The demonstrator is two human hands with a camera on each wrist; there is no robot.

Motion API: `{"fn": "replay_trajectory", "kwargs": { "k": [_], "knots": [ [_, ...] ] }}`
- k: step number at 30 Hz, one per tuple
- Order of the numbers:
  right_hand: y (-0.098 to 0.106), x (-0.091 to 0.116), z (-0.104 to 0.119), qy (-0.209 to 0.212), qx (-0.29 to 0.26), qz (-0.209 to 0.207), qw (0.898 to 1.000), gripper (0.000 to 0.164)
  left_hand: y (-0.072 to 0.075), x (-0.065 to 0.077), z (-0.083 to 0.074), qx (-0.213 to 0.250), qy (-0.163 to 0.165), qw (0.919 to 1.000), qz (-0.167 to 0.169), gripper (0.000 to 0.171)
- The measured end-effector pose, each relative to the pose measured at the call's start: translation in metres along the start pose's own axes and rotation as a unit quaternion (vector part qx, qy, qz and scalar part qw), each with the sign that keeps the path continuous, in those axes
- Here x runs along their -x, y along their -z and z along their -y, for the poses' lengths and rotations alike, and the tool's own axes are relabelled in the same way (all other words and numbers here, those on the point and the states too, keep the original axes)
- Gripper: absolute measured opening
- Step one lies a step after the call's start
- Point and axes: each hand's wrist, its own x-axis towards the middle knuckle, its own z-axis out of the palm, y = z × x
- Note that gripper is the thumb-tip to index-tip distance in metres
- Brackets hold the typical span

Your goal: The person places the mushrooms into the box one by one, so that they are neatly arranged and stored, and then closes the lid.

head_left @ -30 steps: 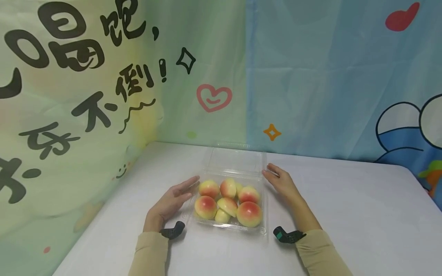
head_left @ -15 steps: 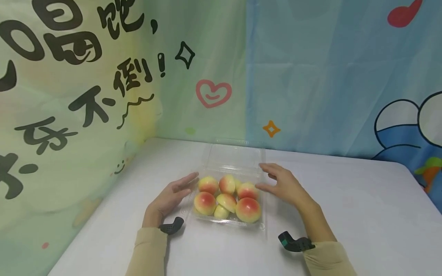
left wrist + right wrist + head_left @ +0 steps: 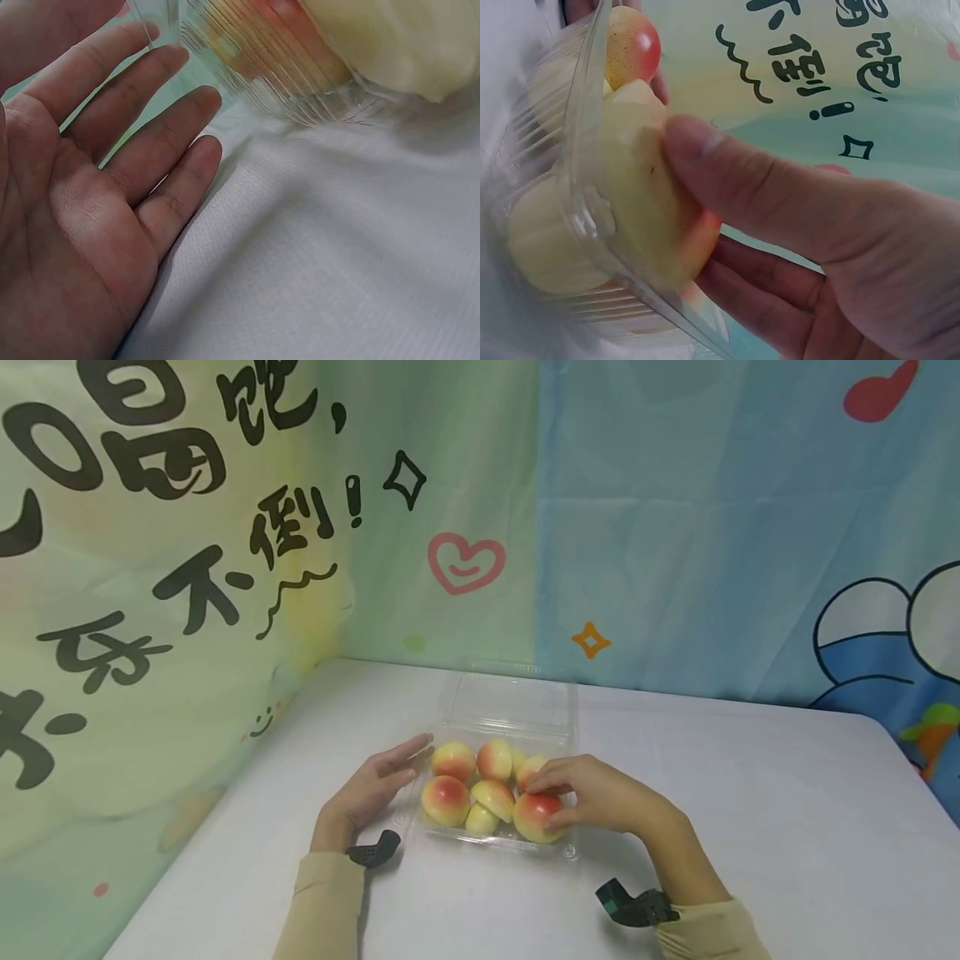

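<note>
A clear plastic clamshell box [image 3: 465,838] holds several mushroom-shaped pieces with glossy red-and-yellow caps and pale stems; one at the middle front [image 3: 493,800] lies tipped, its stem showing. My right hand [image 3: 603,793] pinches the cap of the front-right mushroom-shaped piece [image 3: 531,818] between thumb and fingers. In the right wrist view, that piece [image 3: 649,187] is at the box's rim, the thumb on its near side. My left hand [image 3: 371,797] stays at the box's left side, fingers extended; in the left wrist view, its fingertips are right at the ribbed wall [image 3: 255,67].
The box's transparent lid [image 3: 513,700] is folded back behind it on the white tablecloth [image 3: 735,827]. A printed curtain [image 3: 675,527] with characters and drawings hangs behind and along the left. Each wrist bears a small black camera [image 3: 375,850].
My right hand has moved from the box's back-right corner forward and left over the front-right mushroom-shaped piece, and now grips its cap. The left hand has barely moved.
</note>
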Motion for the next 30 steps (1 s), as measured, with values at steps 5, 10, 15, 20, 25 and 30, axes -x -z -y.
{"fn": "replay_trajectory", "kwargs": {
  "k": [5, 10, 15, 20, 25, 30],
  "knots": [
    [0.002, 0.0, 0.0, 0.001, -0.002, 0.001, 1.0, 0.039, 0.001, 0.0, -0.001, -0.008, -0.005, 1.0, -0.002, 0.055],
    [0.004, -0.001, -0.011, -0.044, -0.064, -0.072, 0.994, 0.045, 0.002, -0.001, 0.001, -0.002, -0.007, 1.0, -0.006, 0.054],
    [0.003, -0.001, -0.041, -0.184, -0.093, -0.263, 0.942, 0.053, 0.001, -0.001, 0.003, -0.013, -0.01, 0.9999, -0.003, 0.054],
    [-0.004, -0.007, -0.072, -0.281, -0.14, -0.309, 0.898, 0.064, 0.002, 0.0, 0.003, -0.016, -0.016, 0.9997, -0.004, 0.054],
    [-0.01, -0.017, -0.087, -0.329, -0.188, -0.299, 0.876, 0.065, 0.002, 0.001, 0.002, -0.021, -0.006, 0.9997, -0.013, 0.054],
    [-0.012, -0.028, -0.091, -0.339, -0.212, -0.319, 0.859, 0.059, 0.0, 0.0, 0.001, -0.018, -0.011, 0.9997, -0.009, 0.054]
  ]
}}
